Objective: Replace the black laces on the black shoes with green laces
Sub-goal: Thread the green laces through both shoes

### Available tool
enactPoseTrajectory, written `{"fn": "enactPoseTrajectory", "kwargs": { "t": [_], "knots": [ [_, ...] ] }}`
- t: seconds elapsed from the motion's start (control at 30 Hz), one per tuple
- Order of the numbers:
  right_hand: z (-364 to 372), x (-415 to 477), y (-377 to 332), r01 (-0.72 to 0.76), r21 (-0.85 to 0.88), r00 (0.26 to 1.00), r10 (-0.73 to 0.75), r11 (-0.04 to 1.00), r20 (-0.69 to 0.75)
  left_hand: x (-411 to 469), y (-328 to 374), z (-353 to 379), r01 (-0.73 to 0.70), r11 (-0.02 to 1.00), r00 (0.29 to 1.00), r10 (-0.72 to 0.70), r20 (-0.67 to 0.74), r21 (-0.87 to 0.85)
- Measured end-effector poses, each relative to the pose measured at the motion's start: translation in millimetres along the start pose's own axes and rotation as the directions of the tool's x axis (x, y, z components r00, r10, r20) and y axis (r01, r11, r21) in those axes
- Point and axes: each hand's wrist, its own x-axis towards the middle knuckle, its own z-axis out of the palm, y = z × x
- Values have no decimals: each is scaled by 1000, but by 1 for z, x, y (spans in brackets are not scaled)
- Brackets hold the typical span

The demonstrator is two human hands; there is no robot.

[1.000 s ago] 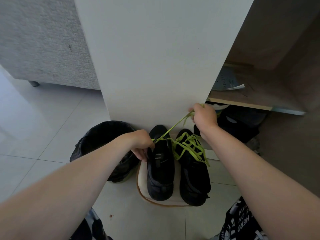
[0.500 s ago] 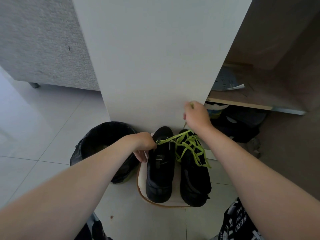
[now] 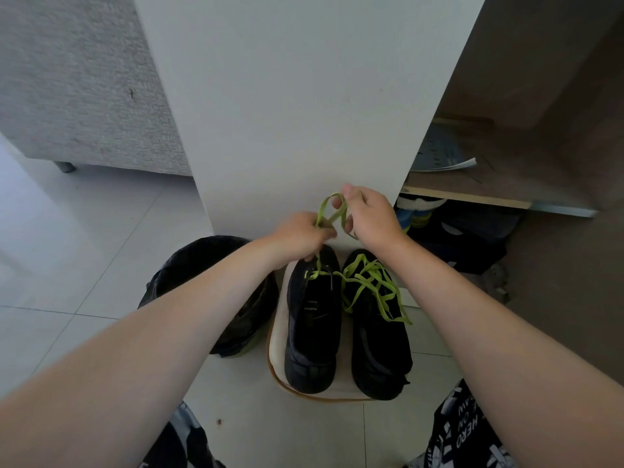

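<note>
Hands have come together since half a second ago, when I saw them apart. Left hand (image 3: 300,236) pinches the green lace (image 3: 321,208) just above the left shoe (image 3: 312,325). Right hand (image 3: 369,216) is curled round the same lace's loop, raised in front of the white panel (image 3: 304,113). Slack lace lies piled on the right shoe (image 3: 378,346). Both shoes sit on a cream pad (image 3: 280,332), with a black bin bag (image 3: 202,261) beside it.

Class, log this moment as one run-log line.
left hand: pinches green lace | right hand: holds its loop | left-side shoe: lace crosses near opening | right-side shoe: loose green lacing on top
</note>
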Motion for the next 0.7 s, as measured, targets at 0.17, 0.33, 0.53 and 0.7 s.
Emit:
{"fn": "enactPoseTrajectory", "kwargs": {
  "t": [0.17,0.33,0.53,0.7],
  "knots": [
    [-3,3,14,-47,-244,999,48,969,0,13,-15,-28,138,973,935,-190,-300,-183],
    [-6,7,29,-121,-381,990,140,917,24,16,-34,-47,300,866,821,-448,-353,-400],
    [-7,3,34,-115,-592,943,274,797,186,16,-52,-55,321,729,771,-572,-281,-604],
    [-3,-4,43,18,-876,785,536,483,311,14,-64,-59,512,823,812,-372,-449,245]
  ]
}}
